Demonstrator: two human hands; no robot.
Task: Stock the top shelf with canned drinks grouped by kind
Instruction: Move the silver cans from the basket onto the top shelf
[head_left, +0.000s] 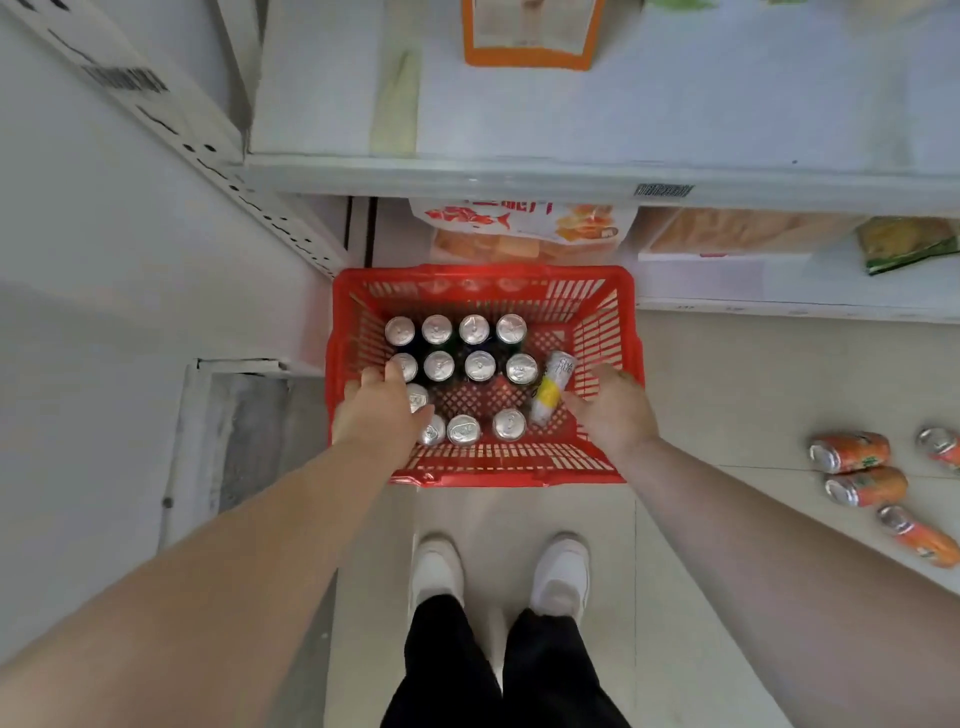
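- The left hand reaches down into the red basket at its left side, fingers curled over the upright cans there; whether it actually grips one I cannot tell, since the hand hides the contact.
- The right hand is at the basket's right side, its fingers just beside the lower end of a white-and-yellow can; touching or closing on it, I cannot tell.
- The basket sits on the floor in front of the shelves, and it looks nearly full, so stocking seems barely begun.
- About a dozen dark cans stand upright in rows, lids facing the camera, long axes vertical.
- The white-and-yellow can lies tilted, its long axis running from near-left to far-right, top end toward the far wall of the basket.
- Four orange cans lie on their sides on the floor, well apart to the right.
- The shelf nearest the camera shows no cans; whether it is the top shelf, I cannot tell.
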